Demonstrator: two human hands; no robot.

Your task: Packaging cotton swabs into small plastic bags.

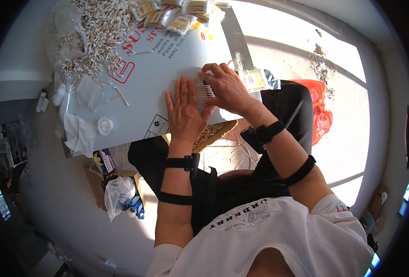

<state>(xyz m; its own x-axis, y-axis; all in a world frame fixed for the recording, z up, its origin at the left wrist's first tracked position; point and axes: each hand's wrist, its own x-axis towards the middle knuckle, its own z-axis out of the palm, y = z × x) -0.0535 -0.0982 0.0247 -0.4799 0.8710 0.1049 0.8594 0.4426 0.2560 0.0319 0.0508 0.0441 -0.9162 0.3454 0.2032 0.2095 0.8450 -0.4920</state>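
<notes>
Both hands' grip, left hand (pixel 184 111), right hand (pixel 226 89), pressing cotton swabs (pixel 203 90) between them

White printed shirt, black armbands (both forearms).

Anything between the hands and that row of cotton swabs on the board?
Nothing visible. The left hand lies flat against the row of cotton swabs on the white board, and the right hand rests on top of it. The loose swab pile and filled packets sit farther away.
</notes>
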